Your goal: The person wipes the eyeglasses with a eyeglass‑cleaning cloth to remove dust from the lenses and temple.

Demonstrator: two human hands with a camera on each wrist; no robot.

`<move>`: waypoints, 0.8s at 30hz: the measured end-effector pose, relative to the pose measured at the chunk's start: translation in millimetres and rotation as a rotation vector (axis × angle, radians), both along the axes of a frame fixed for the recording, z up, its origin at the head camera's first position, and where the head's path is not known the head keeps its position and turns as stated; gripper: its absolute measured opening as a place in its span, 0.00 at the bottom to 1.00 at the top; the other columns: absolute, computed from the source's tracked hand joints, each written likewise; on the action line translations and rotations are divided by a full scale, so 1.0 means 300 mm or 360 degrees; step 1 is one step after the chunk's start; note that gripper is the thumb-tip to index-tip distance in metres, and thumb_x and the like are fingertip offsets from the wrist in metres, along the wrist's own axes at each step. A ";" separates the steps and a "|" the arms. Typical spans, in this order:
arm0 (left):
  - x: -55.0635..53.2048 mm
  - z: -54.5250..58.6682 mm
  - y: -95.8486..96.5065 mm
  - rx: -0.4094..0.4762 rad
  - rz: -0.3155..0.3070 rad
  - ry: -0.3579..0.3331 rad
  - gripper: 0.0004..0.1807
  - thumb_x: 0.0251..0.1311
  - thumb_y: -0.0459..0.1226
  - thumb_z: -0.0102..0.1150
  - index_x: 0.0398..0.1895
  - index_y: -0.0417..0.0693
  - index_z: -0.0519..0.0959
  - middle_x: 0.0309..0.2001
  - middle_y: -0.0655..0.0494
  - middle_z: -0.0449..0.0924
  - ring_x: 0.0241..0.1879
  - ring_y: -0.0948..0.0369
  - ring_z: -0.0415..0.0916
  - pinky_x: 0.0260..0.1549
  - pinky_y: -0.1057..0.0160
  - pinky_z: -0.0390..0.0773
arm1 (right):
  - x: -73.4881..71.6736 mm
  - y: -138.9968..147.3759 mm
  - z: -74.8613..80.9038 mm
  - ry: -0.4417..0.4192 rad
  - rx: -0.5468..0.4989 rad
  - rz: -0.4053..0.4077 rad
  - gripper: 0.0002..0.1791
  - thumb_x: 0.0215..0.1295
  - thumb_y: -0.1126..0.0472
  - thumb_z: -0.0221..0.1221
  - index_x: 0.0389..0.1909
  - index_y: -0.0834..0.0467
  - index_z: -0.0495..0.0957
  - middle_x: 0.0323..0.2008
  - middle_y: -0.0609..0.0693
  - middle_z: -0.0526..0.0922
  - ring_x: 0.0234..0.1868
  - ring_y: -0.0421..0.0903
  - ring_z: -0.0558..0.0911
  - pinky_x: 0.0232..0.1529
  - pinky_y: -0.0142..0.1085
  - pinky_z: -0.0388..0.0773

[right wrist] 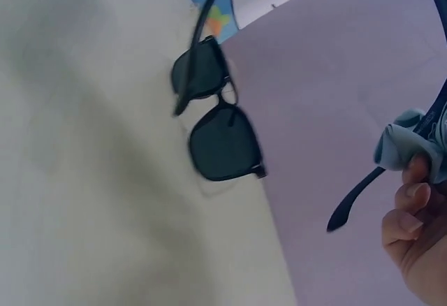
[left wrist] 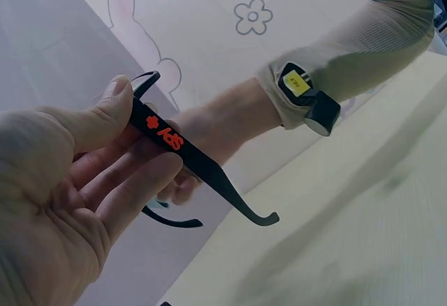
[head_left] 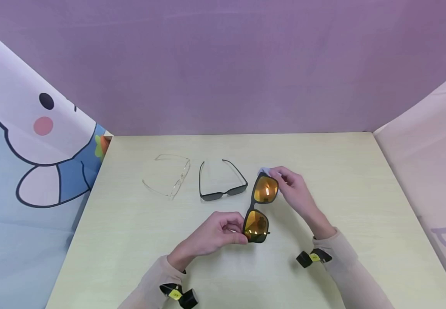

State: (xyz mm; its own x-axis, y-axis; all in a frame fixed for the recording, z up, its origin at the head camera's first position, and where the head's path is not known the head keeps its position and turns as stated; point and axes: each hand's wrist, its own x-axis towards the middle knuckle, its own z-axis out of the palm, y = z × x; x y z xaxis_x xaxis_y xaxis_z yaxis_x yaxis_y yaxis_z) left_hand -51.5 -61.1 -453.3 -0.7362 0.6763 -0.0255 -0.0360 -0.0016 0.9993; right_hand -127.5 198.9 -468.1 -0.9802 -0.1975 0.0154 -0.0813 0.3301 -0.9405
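Black-framed sunglasses [head_left: 260,210] with orange mirrored lenses are held tilted above the table. My left hand [head_left: 217,234] pinches their near end between thumb and fingers; in the left wrist view a black temple arm [left wrist: 216,177] with a red logo runs out from the fingertips. At the far end, my right hand [head_left: 292,189] grips a light blue cloth [right wrist: 394,145], folded round the other temple arm. Left of the held pair, black sunglasses [head_left: 212,196] with dark lenses lie on the table, temples unfolded.
Thin clear-framed glasses [head_left: 183,174] lie farther left on the pale table [head_left: 130,257], their temples unfolded. A purple panel [head_left: 238,77] rises behind the table. Printed cloths hang at the left [head_left: 7,249] and right [head_left: 431,150] sides.
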 end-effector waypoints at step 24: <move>-0.002 0.008 -0.015 -0.0029 0.0053 0.0052 0.06 0.62 0.26 0.66 0.39 0.30 0.80 0.39 0.33 0.86 0.40 0.65 0.86 0.42 0.62 0.88 | -0.001 0.005 -0.049 -0.0086 0.0155 0.0016 0.15 0.81 0.60 0.51 0.51 0.63 0.82 0.34 0.53 0.81 0.31 0.43 0.73 0.28 0.31 0.70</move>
